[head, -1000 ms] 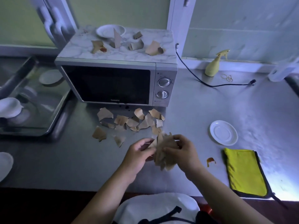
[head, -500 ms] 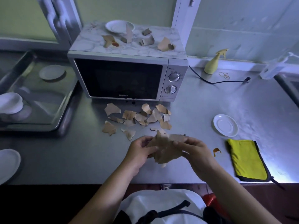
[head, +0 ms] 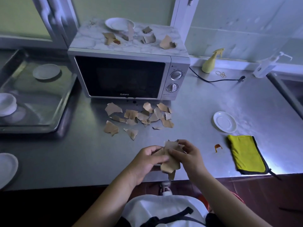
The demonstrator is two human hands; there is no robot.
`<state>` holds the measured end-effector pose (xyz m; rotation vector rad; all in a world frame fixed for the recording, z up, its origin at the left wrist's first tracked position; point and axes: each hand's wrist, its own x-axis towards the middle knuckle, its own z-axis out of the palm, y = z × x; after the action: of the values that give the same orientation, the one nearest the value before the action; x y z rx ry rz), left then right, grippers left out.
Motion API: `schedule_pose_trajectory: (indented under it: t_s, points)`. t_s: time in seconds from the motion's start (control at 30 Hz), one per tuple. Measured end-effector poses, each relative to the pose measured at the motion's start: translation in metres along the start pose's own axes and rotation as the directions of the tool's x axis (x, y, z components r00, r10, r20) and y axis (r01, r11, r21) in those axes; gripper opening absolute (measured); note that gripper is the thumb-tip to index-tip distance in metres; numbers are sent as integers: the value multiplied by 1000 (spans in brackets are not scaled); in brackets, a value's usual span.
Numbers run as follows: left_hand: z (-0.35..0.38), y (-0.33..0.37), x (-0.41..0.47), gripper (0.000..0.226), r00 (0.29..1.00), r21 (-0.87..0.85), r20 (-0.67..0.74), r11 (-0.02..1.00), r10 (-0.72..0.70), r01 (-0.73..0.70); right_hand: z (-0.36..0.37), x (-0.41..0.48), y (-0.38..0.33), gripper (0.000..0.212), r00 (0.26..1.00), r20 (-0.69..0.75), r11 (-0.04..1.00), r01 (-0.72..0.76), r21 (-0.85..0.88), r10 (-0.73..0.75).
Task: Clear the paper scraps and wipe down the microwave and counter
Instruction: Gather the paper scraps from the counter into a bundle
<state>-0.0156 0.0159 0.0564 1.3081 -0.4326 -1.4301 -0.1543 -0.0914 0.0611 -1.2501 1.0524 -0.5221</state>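
— Holding what, those two hands?
— One bunch of torn brown paper scraps [head: 170,164], shared between them. The left hand [head: 147,161] curls round it from the left and the right hand [head: 186,154] pinches it from the right, above the near edge of the steel counter [head: 65,161].
— Anything beside them?
— To the right there is a small orange stain [head: 217,147] on the counter. Just past it a folded yellow cloth [head: 246,156] with a dark border lies flat. Behind the cloth sits a white saucer [head: 225,122]. Part of a white plate [head: 6,167] shows at the far left edge.
— And the rest of the paper?
— A loose scatter of scraps [head: 139,117] lies on the counter between the hands and the microwave [head: 121,76], close to its door. More torn pieces [head: 147,38] lie on the microwave's marbled top, one next to an orange smear [head: 117,41]. A white dish [head: 118,24] stands at the back.
— What flanks the microwave?
— On the left, a metal tray [head: 65,99] holds a small plate [head: 46,71] and stacked white bowls [head: 6,104]. On the right, a black cord [head: 213,80] trails over the counter, its plug lying loose. Behind it by the wall are a yellow spray bottle [head: 210,62], some rubber bands [head: 221,74] and a clear pump bottle [head: 268,66].
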Motion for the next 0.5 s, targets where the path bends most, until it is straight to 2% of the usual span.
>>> schedule_pose_trajectory:
  t_s: [0.07, 0.17, 0.2, 0.27, 0.33, 0.5]
  points:
    - [0, -5, 1, 24, 995, 44, -99, 999, -4, 8, 3, 4, 1, 31, 999, 34, 999, -36, -10, 36]
    - [-7, -9, 0, 24, 980, 24, -199, 1000, -8, 13, -2, 30, -3, 26, 996, 10, 996, -87, 4, 87]
    - [-12, -9, -2, 24, 971, 7, -238, 1000, -6, 8, -5, 46, -3, 24, 995, -33, 994, -98, -43, 96]
    - [-21, -10, -4, 25, 944, -26, -331, 1000, -7, -2, -13, 86, 0, 22, 991, -93, 962, -113, -247, 93]
    - [-28, -13, -7, 25, 910, -44, -413, 999, -26, 8, -16, 127, 2, 31, 991, -95, 903, -125, -411, 94]
    - [-33, -21, -17, 25, 842, -132, -535, 991, -72, 1, -3, 214, -3, 48, 988, -115, 808, -148, -570, 100]
